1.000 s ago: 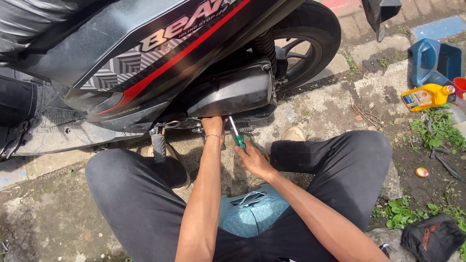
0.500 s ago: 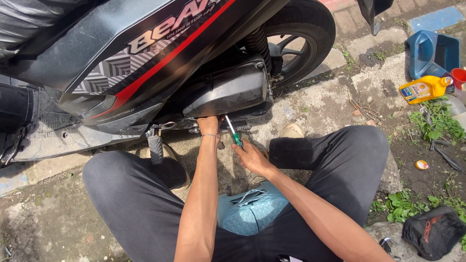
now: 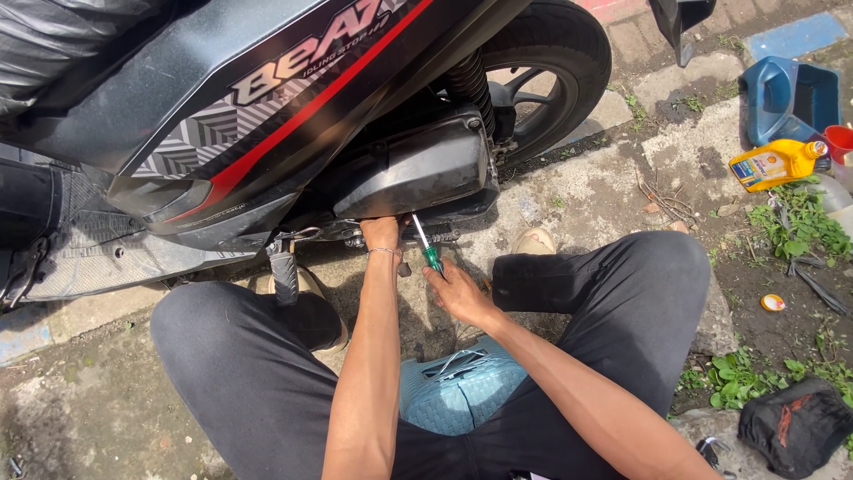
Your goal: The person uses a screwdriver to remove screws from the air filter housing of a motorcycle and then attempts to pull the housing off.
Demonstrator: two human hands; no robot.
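I sit on the ground beside a dark grey scooter with a red stripe. My left hand reaches up under its black engine cover, fingers hidden against the underside. My right hand grips a screwdriver with a green handle; its metal shaft points up to the bottom edge of the cover, right beside my left hand. A thin bracelet circles my left wrist. Whatever the tip touches is hidden in shadow.
The rear wheel stands at the upper right. A yellow oil bottle, a blue drain pan and a red cup lie at the far right. A black bag sits at the lower right. A light blue cushion lies between my legs.
The view has shifted slightly; both hands stay under the engine cover, with the screwdriver held at nearly the same angle.
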